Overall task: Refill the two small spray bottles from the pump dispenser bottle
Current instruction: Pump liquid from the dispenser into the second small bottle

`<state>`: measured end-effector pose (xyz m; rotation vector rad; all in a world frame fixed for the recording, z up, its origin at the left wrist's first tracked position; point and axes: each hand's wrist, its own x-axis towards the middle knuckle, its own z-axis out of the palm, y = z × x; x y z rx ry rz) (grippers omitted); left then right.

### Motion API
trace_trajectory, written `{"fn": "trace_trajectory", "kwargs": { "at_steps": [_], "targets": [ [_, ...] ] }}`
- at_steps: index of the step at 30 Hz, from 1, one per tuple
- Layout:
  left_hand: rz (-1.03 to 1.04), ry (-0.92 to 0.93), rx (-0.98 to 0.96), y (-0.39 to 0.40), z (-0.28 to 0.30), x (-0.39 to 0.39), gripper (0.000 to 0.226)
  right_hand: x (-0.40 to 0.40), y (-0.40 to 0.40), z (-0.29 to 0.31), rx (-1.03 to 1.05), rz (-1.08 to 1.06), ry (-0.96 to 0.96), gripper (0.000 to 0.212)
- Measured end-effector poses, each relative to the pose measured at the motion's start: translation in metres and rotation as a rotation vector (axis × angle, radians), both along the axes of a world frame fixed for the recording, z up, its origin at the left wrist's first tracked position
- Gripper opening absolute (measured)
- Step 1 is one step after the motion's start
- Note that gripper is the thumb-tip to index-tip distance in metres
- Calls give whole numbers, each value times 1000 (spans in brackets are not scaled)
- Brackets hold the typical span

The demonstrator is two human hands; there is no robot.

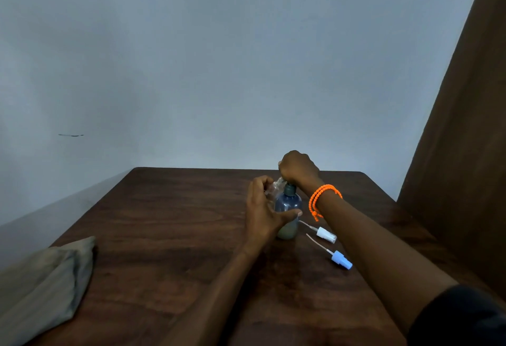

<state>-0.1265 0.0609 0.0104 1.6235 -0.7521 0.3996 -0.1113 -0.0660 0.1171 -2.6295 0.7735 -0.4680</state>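
Note:
A grey-blue pump dispenser bottle (288, 210) stands upright near the middle of the dark wooden table (164, 236). My right hand (297, 167), with an orange bracelet at the wrist, is curled over the pump head on top of it. My left hand (262, 207) holds a small clear spray bottle (274, 187) tilted against the pump's spout, thumb across the big bottle's front. Two removed spray caps with dip tubes lie to the right: a white one (325, 235) and a blue one (341, 261). A second small bottle is not visible.
A folded grey-beige cloth (46, 285) lies at the table's near left corner. A pale wall stands behind the table and a brown curtain (460, 154) hangs on the right.

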Motion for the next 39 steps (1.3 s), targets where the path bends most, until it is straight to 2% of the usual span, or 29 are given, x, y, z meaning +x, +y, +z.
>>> {"fn": "trace_trajectory", "kwargs": {
  "at_steps": [39],
  "targets": [
    [7,-6,0,0,0,1,82,4,2,1,-11,19,11,13]
  ]
}}
